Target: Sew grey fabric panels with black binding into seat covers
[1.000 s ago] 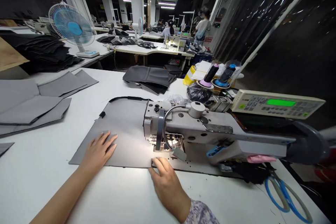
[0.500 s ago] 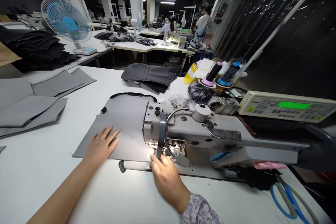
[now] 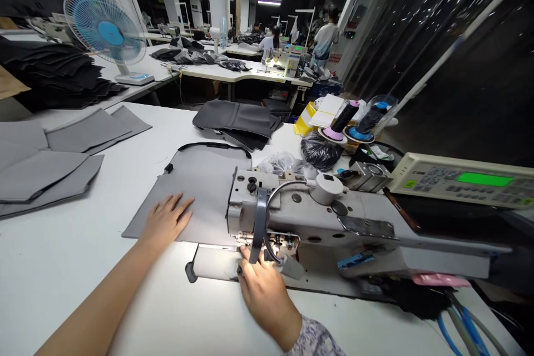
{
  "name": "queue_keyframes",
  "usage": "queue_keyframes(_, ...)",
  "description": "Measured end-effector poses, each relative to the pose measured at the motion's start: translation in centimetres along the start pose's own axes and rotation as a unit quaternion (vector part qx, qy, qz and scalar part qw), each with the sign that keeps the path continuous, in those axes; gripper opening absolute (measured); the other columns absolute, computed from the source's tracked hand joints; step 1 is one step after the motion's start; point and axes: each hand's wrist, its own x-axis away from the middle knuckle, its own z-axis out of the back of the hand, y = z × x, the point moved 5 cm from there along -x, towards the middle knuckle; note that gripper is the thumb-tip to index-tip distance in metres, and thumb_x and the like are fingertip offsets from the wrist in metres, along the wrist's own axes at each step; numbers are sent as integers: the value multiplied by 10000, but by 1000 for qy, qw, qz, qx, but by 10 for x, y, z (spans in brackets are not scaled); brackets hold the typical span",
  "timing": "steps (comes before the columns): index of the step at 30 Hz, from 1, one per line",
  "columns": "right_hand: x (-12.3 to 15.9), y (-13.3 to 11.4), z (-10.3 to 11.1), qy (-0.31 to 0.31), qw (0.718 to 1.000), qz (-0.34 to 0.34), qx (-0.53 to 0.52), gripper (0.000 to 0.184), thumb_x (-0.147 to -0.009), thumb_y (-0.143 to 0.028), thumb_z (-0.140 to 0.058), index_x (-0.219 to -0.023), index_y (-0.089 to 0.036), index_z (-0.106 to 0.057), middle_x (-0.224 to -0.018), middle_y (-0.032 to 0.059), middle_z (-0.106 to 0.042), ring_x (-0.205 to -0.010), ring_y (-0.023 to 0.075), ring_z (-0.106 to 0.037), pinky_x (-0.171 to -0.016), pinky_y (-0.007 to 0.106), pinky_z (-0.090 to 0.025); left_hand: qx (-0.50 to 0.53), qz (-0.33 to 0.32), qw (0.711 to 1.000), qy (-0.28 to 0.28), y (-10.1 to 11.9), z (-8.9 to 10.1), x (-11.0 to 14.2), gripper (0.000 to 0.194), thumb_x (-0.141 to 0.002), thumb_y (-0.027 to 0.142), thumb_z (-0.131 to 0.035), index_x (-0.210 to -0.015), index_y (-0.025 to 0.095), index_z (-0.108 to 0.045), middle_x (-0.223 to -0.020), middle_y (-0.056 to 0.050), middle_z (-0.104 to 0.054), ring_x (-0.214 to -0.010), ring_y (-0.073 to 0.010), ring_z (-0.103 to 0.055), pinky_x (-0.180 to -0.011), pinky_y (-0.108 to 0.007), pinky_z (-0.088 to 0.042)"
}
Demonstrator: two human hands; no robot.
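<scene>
A grey fabric panel (image 3: 204,189) with black binding along its far edge lies flat at the left of the sewing machine (image 3: 325,211), its right side running beneath the machine head. My left hand (image 3: 169,219) rests on the panel with fingers spread, palm down. My right hand (image 3: 267,289) is at the needle area, close to the panel's near right corner. Its fingers are bent and drawn together, with the tips partly hidden behind a dark curved bar (image 3: 259,222). What they grip, if anything, is hidden. A small black clip-like piece (image 3: 168,168) sits at the panel's left edge.
Grey panels (image 3: 45,172) lie to the left, and a dark folded stack (image 3: 233,122) lies beyond the machine. Thread cones (image 3: 344,119) and a control panel (image 3: 463,178) stand at the right. A fan (image 3: 110,33) and other people are farther back.
The panel has slid away from me, baring more of the machine's bed in front. My left hand has moved forward with it. My right hand stays by the needle. The view has shifted slightly.
</scene>
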Motion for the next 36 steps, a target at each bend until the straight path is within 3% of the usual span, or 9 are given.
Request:
queue_keyframes(9, 6, -2, 1, 39, 999, -24, -19, 248, -924, -48, -466, -1063, -189, -616, -1301, 103, -667, -1072, 293, -649, -920, 460, -558, -4, 18, 1000, 2, -1, -1, -8, 503, -1007, 459, -350, -1441, 304, -552, -1559, -96, -469, -1444, -346, -387, -1139, -560, -313)
queue_keyframes(14, 23, -10, -5, 65, 996, -63, -29, 378, -866, -26, -511, -1195, -187, -605, -1369, 79, -624, -1244, 331, -553, -1041, 520, -513, 21, 4, 999, 41, 7, 12, -2, 487, -1006, 422, -355, -1379, 244, -613, -1490, -143, -533, -1383, -357, -461, -1118, -570, -347)
queue_keyframes(17, 26, -12, -4, 75, 994, -63, -46, 374, -861, -34, -517, -1186, -195, -611, -1329, 84, -640, -1256, 329, -543, -1042, 530, -513, 55, -53, 996, 48, 30, 23, 12, 434, -991, 404, -415, -1305, 234, -662, -1382, -135, -614, -1251, -329, -572, -1094, -515, -399)
queue_keyframes(21, 23, -10, -2, 82, 993, -54, -61, 325, -886, -54, -496, -1150, -201, -616, -1299, 90, -648, -1232, 322, -555, -1024, 540, -522, 77, -146, 986, -20, 78, 29, 31, 418, -921, 334, -551, -1324, 254, -630, -1362, -111, -629, -1200, -301, -602, -1024, -429, -472)
queue_keyframes(24, 23, -10, -2, 94, 993, -42, -58, 316, -898, -62, -480, -1153, -198, -608, -1288, 105, -648, -1221, 322, -566, -1003, 542, -534, 39, -137, 987, -78, 99, 34, 28, 478, -852, 206, -584, -1328, 220, -618, -1372, -153, -613, -1122, -318, -635, -921, -406, -510)
queue_keyframes(28, 30, -8, -5, 110, 992, -24, -48, 316, -907, -50, -453, -1147, -188, -604, -1257, 120, -656, -1217, 313, -574, -993, 533, -543, 18, -69, 992, -100, 83, 59, 3, 533, -774, 172, -639, -1306, 169, -632, -1216, -200, -679, -993, -332, -671, -809, -388, -512)
queue_keyframes(31, 32, -7, -6, 119, 992, -10, -39, 295, -921, -65, -455, -1132, -193, -615, -1251, 116, -663, -1220, 309, -581, -994, 521, -546, 24, -45, 992, -114, 63, 87, -6, 417, -846, 144, -530, -1225, 233, -680, -1046, -112, -745, -870, -244, -702, -723, -302, -505)
queue_keyframes(33, 30, -8, -6, 114, 993, -11, -38, 282, -927, -80, -469, -1128, -202, -625, -1259, 109, -662, -1226, 307, -581, -1004, 519, -539, 21, -50, 991, -125, 61, 103, -3, 400, -854, 111, -500, -1162, 273, -696, -998, -61, -752, -827, -203, -700, -681, -260, -491)
queue_keyframes(36, 31, -13, -1, 117, 991, -11, -58, 262, -936, -96, -466, -1100, -211, -635, -1238, 106, -668, -1215, 301, -590, -1006, 518, -533, -17, -46, 992, -115, 67, 118, 15, 383, -848, 44, -464, -1124, 191, -684, -1017, -113, -728, -894, -238, -679, -751, -304, -500)
